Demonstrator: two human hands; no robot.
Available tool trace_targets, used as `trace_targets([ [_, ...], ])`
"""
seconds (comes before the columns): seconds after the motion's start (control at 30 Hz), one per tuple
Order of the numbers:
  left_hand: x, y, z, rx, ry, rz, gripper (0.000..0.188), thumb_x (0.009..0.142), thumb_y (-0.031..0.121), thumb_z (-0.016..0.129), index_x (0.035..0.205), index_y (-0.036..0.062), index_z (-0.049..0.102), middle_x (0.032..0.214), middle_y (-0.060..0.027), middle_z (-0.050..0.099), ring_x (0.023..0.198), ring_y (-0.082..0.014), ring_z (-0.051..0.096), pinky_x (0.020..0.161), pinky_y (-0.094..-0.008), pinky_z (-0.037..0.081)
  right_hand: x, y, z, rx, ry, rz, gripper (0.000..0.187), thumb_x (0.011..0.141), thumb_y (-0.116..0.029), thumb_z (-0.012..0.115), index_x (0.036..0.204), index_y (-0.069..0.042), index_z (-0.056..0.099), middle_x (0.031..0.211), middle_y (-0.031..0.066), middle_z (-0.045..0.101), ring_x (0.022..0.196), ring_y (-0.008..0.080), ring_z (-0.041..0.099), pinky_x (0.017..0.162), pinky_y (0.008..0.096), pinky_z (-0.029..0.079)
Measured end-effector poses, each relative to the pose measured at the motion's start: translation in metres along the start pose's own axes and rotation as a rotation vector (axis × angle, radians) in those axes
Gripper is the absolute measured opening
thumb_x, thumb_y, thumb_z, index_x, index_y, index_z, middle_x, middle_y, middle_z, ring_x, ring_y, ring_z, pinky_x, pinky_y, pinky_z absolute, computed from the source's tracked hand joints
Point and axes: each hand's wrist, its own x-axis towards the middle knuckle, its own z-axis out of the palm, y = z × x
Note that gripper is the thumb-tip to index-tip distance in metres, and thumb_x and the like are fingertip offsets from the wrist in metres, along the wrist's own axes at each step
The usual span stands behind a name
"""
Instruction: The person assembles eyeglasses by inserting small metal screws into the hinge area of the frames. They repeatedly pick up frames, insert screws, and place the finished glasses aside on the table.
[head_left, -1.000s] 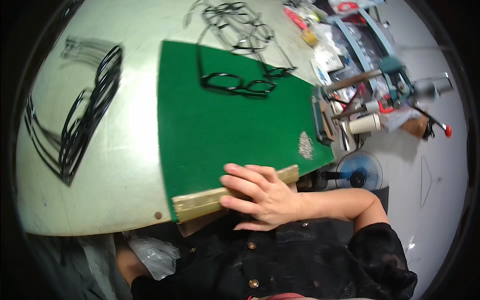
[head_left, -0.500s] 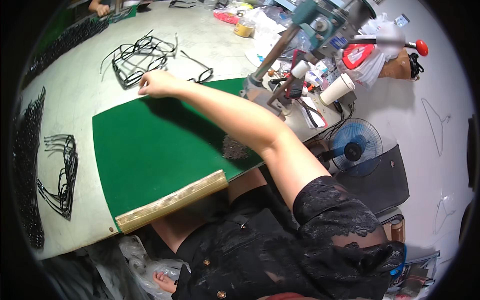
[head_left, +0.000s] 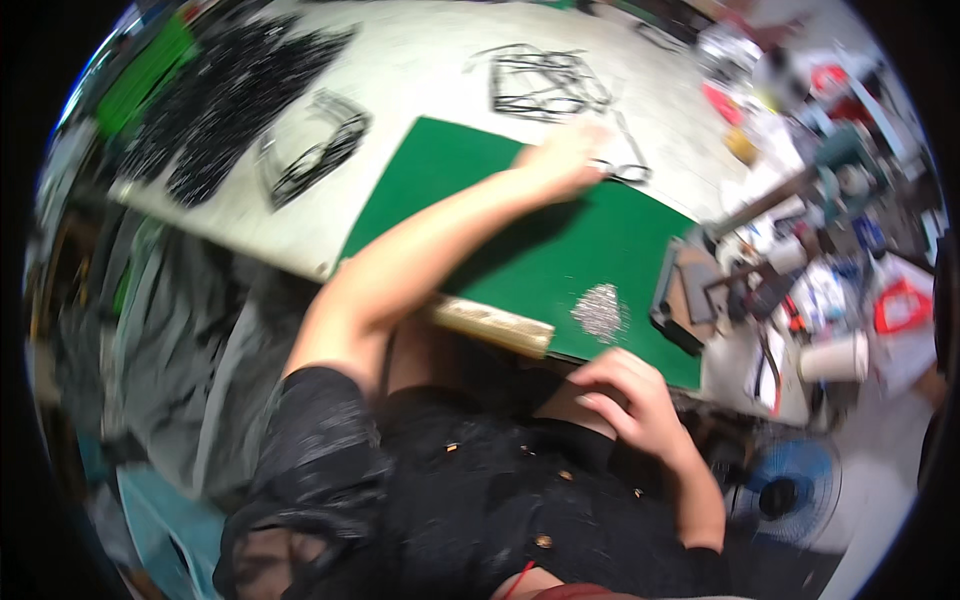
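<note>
My left hand [head_left: 565, 158] reaches over the far edge of the green mat [head_left: 480, 250], beside a pile of black eyeglass frames [head_left: 540, 85]. Motion smears its fingers, so I cannot make out whether they grip anything. One separate eyeglass frame [head_left: 630, 172] lies right by the fingertips, partly over the mat's edge. My right hand [head_left: 635, 405] is drawn back above my lap at the table's near edge, thumb and fingers apart and loosely bent, with nothing visible in it. Just beyond it, a heap of tiny silvery metal pieces [head_left: 600, 312] rests on the mat.
A small stack of eyeglass frames [head_left: 318, 150] and a large mass of black frames [head_left: 230, 110] lie on the left. At right stand a teal hand press [head_left: 850, 165], a white cup [head_left: 835, 358] and clutter. A blue fan [head_left: 790, 492] is below. A gold strip [head_left: 490, 325] edges the mat.
The view has swung left. My right hand has come back from the frames to the near edge, while my left hand has risen from beside my lap and stretched out to the frames.
</note>
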Motion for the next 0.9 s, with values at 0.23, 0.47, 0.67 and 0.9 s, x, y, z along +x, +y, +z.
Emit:
trace_targets([
  [0.23, 0.071, 0.002, 0.072, 0.274, -0.149, -0.209, 0.018, 0.085, 0.021, 0.063, 0.095, 0.0072, 0.066, 0.085, -0.0143, 0.068, 0.079, -0.0288, 0.067, 0.067, -0.0415, 0.054, -0.060, 0.008, -0.006, 0.158, 0.228, 0.327, 0.018, 0.076, 0.002, 0.066, 0.094, 0.001, 0.065, 0.083, 0.0091, 0.063, 0.073, 0.0190, 0.059, 0.065, 0.0276, 0.046],
  [0.47, 0.087, -0.029, -0.065, -1.254, -0.384, -0.559, 0.028, 0.094, 0.027, 0.057, 0.107, 0.0024, 0.057, 0.090, -0.0075, 0.064, 0.081, -0.0146, 0.064, 0.072, -0.0259, 0.052, -0.049, 0.056, -0.021, -0.207, 0.445, 0.115, 0.013, 0.078, 0.002, 0.065, 0.091, 0.000, 0.065, 0.082, 0.0128, 0.061, 0.074, 0.0279, 0.060, 0.067, 0.0337, 0.048],
  [0.67, -0.058, 0.089, -0.134, -1.391, -0.215, -0.346, 0.060, 0.098, 0.018, 0.046, 0.148, 0.0009, 0.017, 0.083, 0.0000, 0.035, 0.068, -0.0076, 0.037, 0.061, -0.0184, 0.051, -0.029, 0.078, -0.012, -0.228, 0.373, 0.166, 0.013, 0.080, -0.002, 0.065, 0.092, -0.004, 0.064, 0.081, 0.0098, 0.058, 0.074, 0.0273, 0.060, 0.065, 0.0353, 0.048],
  [0.9, -0.139, 0.137, -0.117, -1.377, 0.117, -0.424, 0.055, 0.099, 0.022, 0.048, 0.146, 0.0086, 0.023, 0.085, -0.0094, 0.051, 0.064, -0.0128, 0.051, 0.063, -0.0331, 0.057, -0.029, 0.076, -0.008, -0.317, 0.444, 0.257, 0.011, 0.079, 0.002, 0.064, 0.089, -0.003, 0.062, 0.081, 0.0099, 0.056, 0.075, 0.0270, 0.059, 0.067, 0.0344, 0.047],
])
